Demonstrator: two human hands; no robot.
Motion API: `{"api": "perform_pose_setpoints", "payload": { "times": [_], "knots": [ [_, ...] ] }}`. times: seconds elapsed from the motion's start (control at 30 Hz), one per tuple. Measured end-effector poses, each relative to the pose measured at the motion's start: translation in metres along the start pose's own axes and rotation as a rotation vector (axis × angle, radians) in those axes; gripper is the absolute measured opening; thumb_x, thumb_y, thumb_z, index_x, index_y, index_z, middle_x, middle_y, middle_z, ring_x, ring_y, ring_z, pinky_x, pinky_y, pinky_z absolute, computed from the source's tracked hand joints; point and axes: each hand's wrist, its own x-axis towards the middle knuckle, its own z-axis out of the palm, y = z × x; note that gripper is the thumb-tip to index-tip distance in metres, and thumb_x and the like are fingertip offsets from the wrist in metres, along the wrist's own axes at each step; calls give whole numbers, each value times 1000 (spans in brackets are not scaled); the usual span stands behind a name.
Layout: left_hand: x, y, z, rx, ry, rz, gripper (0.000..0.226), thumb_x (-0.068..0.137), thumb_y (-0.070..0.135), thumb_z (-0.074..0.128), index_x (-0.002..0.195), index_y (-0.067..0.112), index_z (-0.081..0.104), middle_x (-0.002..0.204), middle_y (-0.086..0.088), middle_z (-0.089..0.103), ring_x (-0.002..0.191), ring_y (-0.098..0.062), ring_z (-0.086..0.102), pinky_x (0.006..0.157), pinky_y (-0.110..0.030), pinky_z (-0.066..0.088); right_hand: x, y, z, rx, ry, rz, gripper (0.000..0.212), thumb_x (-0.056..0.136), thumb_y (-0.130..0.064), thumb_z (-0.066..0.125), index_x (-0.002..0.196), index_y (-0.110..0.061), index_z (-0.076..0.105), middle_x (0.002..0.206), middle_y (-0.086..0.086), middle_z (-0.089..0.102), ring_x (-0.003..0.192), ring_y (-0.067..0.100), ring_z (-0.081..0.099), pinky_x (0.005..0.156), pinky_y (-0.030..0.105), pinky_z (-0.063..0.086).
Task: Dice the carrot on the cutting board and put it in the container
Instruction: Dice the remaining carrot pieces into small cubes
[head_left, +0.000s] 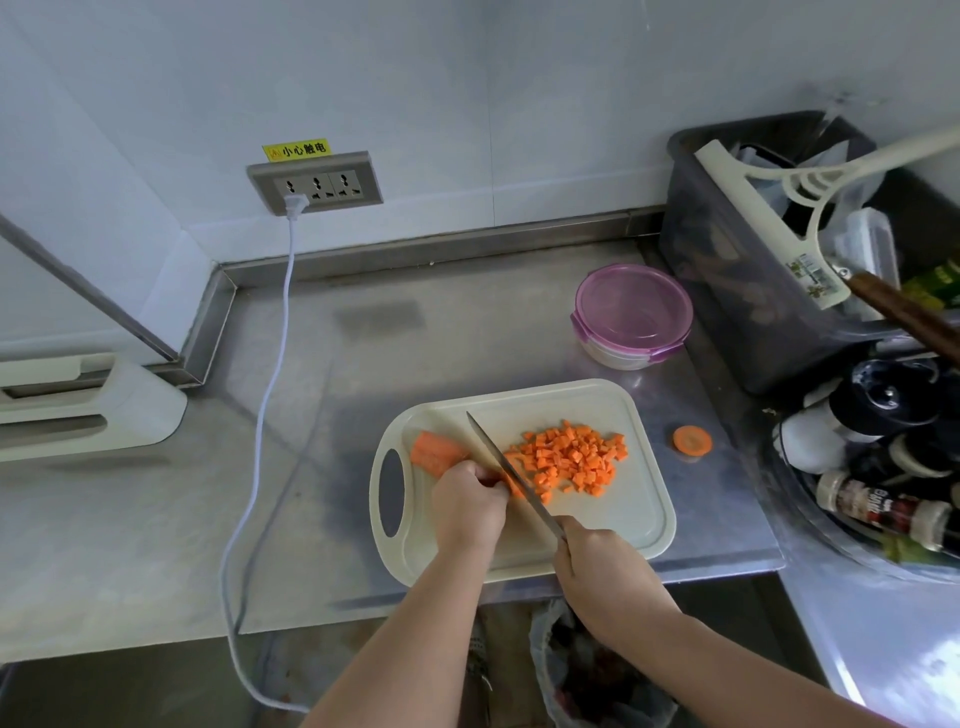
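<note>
Where the cutting board (641, 525) lies at lower centre of the frame, on the steel surface (363, 364), both hands work over its near half.

1. Left hand (467, 512): positioned at the board's left-centre, knuckles up, fingers curled down onto the carrot (436, 451). The uncut length of the carrot projects from under the fingers toward the upper left, ending near the board's handle slot. A few orange strips show at the fingertips, against the blade.
2. Right hand (597, 566): positioned at the board's near edge, lower right of the left hand, closed around the handle of the knife (498, 457). The handle itself is hidden inside the grip.
3. Knife: the blade runs diagonally from the right hand up and left, passing just beside the left fingertips, with its tip above the carrot.
4. Diced carrot (571, 460): a loose heap of small cubes on the board, immediately right of the blade and well clear of both hands.
5. Container (618, 356): round, with a purple lid (634, 306) seated on it, standing on the surface beyond the board's far right corner, apart from both hands.
6. One round carrot slice (692, 440) lies on the surface just right of the board.

A white cable (270, 395) descends from the wall socket (314, 183) at upper left and crosses the surface left of the board.
</note>
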Motion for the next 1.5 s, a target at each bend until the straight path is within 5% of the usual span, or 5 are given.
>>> {"api": "perform_pose_setpoints", "payload": {
  "times": [0.57,0.73,1.17,1.3,1.5],
  "knots": [
    [2,-2,-1,-4,-11,5,6,86,15,66,90,13,68,80,5,61,77,-12,55,65,-21,37,3,-4,1,-308,-157,-58,40,97,-8,47,136,-9,37,114,8,59,91,21,59,75,29,50],
    [2,0,-2,-9,-11,4,5,85,15,66,88,12,69,82,1,66,76,-13,57,64,-22,38,3,-11,-3,-122,-88,34,30,101,-19,32,127,-12,44,109,10,61,97,29,62,77,35,48],
    [1,1,-6,86,-34,20,11,89,18,61,94,13,70,91,-1,69,80,-15,57,67,-25,40,-4,-1,2,88,-8,-16,25,102,-24,33,118,-19,52,89,3,65,78,20,64,72,35,55],
    [1,-2,-19,40,-70,72,14,89,14,60,79,16,71,74,2,68,73,-15,61,61,-23,41,-5,2,-3,78,14,-47,28,102,-25,34,125,-19,50,90,4,65,78,21,65,72,35,55],
    [16,-13,-63,-241,289,104,16,87,6,56,89,18,67,78,4,69,83,-17,66,81,-30,49,-13,7,-11,-90,-10,-153,36,103,-27,31,138,-24,41,92,0,63,72,19,56,64,28,47]
  ]
}}
